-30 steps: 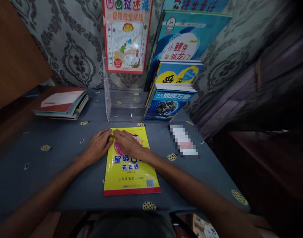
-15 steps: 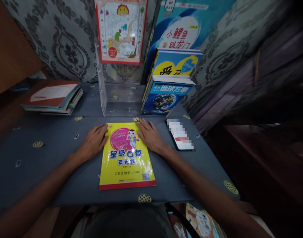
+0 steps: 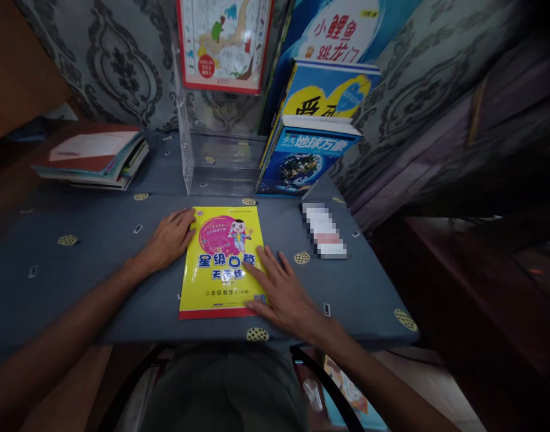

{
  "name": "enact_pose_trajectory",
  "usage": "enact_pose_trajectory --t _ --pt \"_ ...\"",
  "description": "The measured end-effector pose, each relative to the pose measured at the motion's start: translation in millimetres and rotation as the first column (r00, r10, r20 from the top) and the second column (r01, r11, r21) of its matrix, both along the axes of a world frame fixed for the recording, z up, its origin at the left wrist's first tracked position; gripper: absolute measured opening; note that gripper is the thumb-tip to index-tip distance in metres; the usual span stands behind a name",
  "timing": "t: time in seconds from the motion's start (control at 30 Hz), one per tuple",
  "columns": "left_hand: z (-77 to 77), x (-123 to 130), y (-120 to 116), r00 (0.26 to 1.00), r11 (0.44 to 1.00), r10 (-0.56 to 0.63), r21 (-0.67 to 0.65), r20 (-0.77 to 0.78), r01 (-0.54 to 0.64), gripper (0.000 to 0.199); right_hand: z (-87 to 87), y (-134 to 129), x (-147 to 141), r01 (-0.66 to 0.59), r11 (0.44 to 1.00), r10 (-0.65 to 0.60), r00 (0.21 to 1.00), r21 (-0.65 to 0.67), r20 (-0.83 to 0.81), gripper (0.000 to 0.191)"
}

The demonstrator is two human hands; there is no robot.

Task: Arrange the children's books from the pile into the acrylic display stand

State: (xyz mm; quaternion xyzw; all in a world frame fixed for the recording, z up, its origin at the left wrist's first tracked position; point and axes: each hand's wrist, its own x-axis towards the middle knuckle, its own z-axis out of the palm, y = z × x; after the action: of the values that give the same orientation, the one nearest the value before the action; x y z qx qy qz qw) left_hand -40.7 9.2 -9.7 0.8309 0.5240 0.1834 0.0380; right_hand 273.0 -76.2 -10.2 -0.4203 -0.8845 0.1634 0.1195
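Observation:
A yellow workbook [image 3: 212, 264] with a red bottom strip and a pink cartoon panel lies closed and flat before me. My left hand [image 3: 170, 240] rests at its upper left edge, fingers stretched out and touching the border. Across the lower right side of the cover lies my right hand [image 3: 279, 288], fingers spread, partly hiding the title and the printed code in the corner. Neither hand grips anything. To the right of the workbook is a phone [image 3: 326, 233] with its screen blurred out.
A clear acrylic stand [image 3: 187, 156] at the back holds a red-framed picture book [image 3: 221, 81] and several upright books, with a blue earth book [image 3: 302, 162] in front. Stacked books [image 3: 90, 153] lie at the left on the grey patterned tablecloth [image 3: 108, 240]. Patterned curtains hang behind.
My right hand has moved from the workbook's upper right corner down to its lower right side, onto the cover. My left hand stays at the upper left edge. The view has tilted down slightly.

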Motion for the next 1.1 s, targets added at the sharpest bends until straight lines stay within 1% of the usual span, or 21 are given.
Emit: enact_pose_trajectory --t 0.13,0.23,0.37,0.43,0.5,0.6,0.67,0.7,0.77,0.83,0.93,1.03,1.1 --pt "0.0 -3.5 0.2 1.000 1.000 -0.022 -0.013 0.006 0.022 0.037 0.3 -6.6 -1.2 -0.026 1.000 0.026 1.000 0.010 0.000 0.071" --pt "3.2 -9.3 3.8 0.999 0.999 -0.026 -0.044 -0.019 0.025 0.038 2.0 -9.2 -7.1 -0.027 0.999 0.027 1.000 0.023 -0.002 0.071" --pt "12.5 -9.6 8.0 0.995 0.999 -0.001 -0.051 -0.098 -0.004 0.037 4.2 -12.2 -13.7 -0.030 0.998 0.031 1.000 0.049 -0.004 0.070" --pt "15.4 -2.1 1.5 0.988 1.000 0.003 -0.021 -0.153 -0.007 0.036 6.1 -12.2 -13.1 -0.042 0.997 0.041 0.999 0.063 0.014 0.069" --pt "13.6 10.8 -15.3 0.982 0.999 -0.028 0.022 -0.188 0.033 0.035 8.6 -11.0 -10.5 -0.060 0.996 0.058 0.998 0.073 0.031 0.069" --pt "2.8 34.5 -55.8 0.973 0.985 -0.130 0.086 -0.191 0.148 0.037 12.6 -8.1 -6.6 -0.090 0.994 0.087 0.995 0.067 0.044 0.070" --pt "-5.0 47.2 -83.5 0.940 0.949 -0.259 0.122 -0.224 0.291 0.040 15.0 -6.8 -5.4 -0.100 0.994 0.097 0.994 0.043 0.058 0.071" --pt "-7.8 51.3 -94.5 0.925 0.934 -0.296 0.132 -0.237 0.333 0.040 16.3 -6.4 -5.1 -0.101 0.995 0.099 0.993 0.026 0.064 0.072" --pt "-9.8 55.0 -107.8 0.915 0.924 -0.319 0.132 -0.247 0.358 0.040 19.7 -5.6 -4.5 -0.099 0.995 0.100 0.992 -0.012 0.074 0.073" --pt "-7.1 53.9 -109.8 0.916 0.927 -0.324 0.114 -0.237 0.357 0.039 24.1 -3.6 -3.2 -0.103 0.993 0.107 0.991 -0.057 0.083 0.076" --pt "2.8 51.4 -101.7 0.923 0.933 -0.344 0.048 -0.175 0.357 0.037 30.0 6.7 -3.0 -0.091 0.989 0.102 0.990 -0.115 0.093 0.075" --pt "12.5 57.9 -93.9 0.925 0.931 -0.364 -0.020 -0.109 0.364 0.038 30.1 32.2 -10.8 -0.032 0.993 0.041 0.996 -0.111 0.080 0.059" --pt "14.5 69.3 -92.0 0.910 0.917 -0.400 -0.043 -0.112 0.398 0.045 26.0 57.5 -20.5 0.022 0.997 -0.017 0.998 -0.077 0.064 0.052"
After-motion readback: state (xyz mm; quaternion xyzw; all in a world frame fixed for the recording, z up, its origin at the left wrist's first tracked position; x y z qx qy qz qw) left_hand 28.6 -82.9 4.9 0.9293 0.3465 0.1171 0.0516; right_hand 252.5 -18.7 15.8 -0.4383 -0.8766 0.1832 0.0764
